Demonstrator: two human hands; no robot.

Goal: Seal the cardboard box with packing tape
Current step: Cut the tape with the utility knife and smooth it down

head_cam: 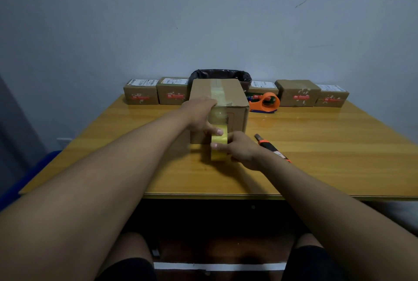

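The right hand (241, 149) is gripping the tape roll (219, 145) while the left hand (201, 114) is pressing tape onto the box (235, 120); slack could wrinkle it.

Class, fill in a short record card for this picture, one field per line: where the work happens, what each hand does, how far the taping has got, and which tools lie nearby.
place: wooden table against a wall
left hand: rests on the cardboard box, thumb pressing tape
right hand: holds the yellow tape roll
progress: tape strip runs along the top seam and down the near face
tools: orange tape dispenser, utility knife
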